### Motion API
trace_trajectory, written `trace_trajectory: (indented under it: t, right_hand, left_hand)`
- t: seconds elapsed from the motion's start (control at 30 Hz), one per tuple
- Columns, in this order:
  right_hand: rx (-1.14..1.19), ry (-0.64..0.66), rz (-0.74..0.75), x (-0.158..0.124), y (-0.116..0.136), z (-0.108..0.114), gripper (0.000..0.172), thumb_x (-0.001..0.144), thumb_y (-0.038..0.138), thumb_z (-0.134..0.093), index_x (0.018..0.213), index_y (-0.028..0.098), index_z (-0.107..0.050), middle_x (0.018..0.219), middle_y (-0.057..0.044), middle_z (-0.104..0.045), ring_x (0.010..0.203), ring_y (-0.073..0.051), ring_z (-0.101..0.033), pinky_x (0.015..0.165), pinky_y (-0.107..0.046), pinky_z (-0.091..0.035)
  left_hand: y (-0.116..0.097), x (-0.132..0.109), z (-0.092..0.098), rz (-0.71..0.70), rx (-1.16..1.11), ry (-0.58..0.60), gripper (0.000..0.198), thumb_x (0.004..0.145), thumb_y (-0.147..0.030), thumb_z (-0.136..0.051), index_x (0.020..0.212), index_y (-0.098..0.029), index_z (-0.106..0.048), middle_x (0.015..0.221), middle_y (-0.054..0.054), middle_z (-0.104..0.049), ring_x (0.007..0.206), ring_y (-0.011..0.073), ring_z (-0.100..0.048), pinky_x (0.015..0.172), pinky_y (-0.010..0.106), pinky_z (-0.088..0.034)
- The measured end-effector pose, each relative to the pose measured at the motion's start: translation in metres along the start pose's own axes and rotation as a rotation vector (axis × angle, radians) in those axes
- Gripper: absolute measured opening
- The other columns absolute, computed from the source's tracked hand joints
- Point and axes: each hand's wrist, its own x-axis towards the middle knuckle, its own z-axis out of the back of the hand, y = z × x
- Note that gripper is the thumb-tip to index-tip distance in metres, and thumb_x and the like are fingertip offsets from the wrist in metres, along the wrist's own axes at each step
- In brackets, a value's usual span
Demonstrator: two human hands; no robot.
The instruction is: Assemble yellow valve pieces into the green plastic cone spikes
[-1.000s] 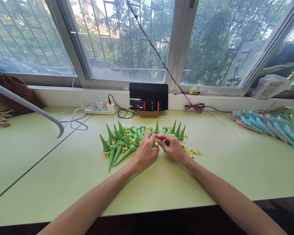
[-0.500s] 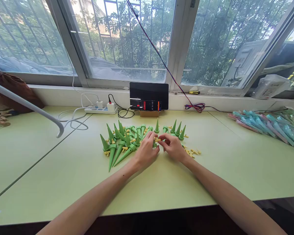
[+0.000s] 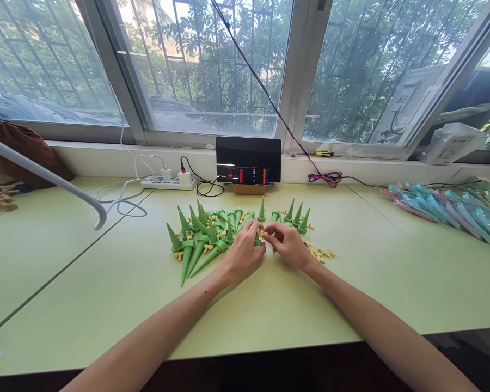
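Note:
My left hand (image 3: pixel 245 253) and my right hand (image 3: pixel 289 246) meet at the middle of the pale green table (image 3: pixel 106 283), fingers curled together. Between the fingertips sits a small yellow part (image 3: pixel 263 233) against a green cone spike (image 3: pixel 256 240) that the left hand grips. A heap of green cone spikes (image 3: pixel 200 239) lies just left of my hands, some upright, some on their sides. Three upright cones (image 3: pixel 297 216) stand behind my right hand. Several loose yellow parts (image 3: pixel 320 253) are scattered to the right of my right wrist.
A phone (image 3: pixel 250 176) leans on a black screen (image 3: pixel 248 158) at the window sill. A power strip (image 3: pixel 168 183) with white cables sits to the back left. Packets in teal and pink (image 3: pixel 445 209) lie at the right. A white curved tube (image 3: pixel 44 177) crosses the left.

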Motion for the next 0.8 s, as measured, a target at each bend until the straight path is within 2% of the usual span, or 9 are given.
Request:
trace_trajectory:
  t: [0.43, 0.8]
  right_hand:
    - [-0.08, -0.015, 0.009, 0.0018, 0.0017, 0.0011, 0.021, 0.092, 0.039, -0.06, 0.091, 0.019, -0.066, 0.08, -0.003, -0.07, 0.052, -0.012, -0.053, 0.054, -0.026, -0.043]
    - [-0.148, -0.02, 0.033, 0.003, -0.0001, 0.0014, 0.027, 0.095, 0.039, -0.056, 0.084, 0.017, -0.067, 0.069, -0.001, -0.063, 0.056, -0.013, -0.05, 0.057, -0.026, -0.04]
  left_hand:
    - [0.0003, 0.0006, -0.0005, -0.013, 0.013, -0.011, 0.023, 0.079, -0.01, -0.056, 0.1, -0.021, -0.052, 0.109, 0.006, -0.056, 0.103, 0.0217, -0.059, 0.091, 0.037, -0.05]
    - [0.0013, -0.0001, -0.0011, -0.015, 0.014, 0.018, 0.026, 0.078, -0.009, -0.055, 0.101, -0.021, -0.052, 0.111, 0.006, -0.056, 0.103, 0.0221, -0.06, 0.092, 0.038, -0.05]
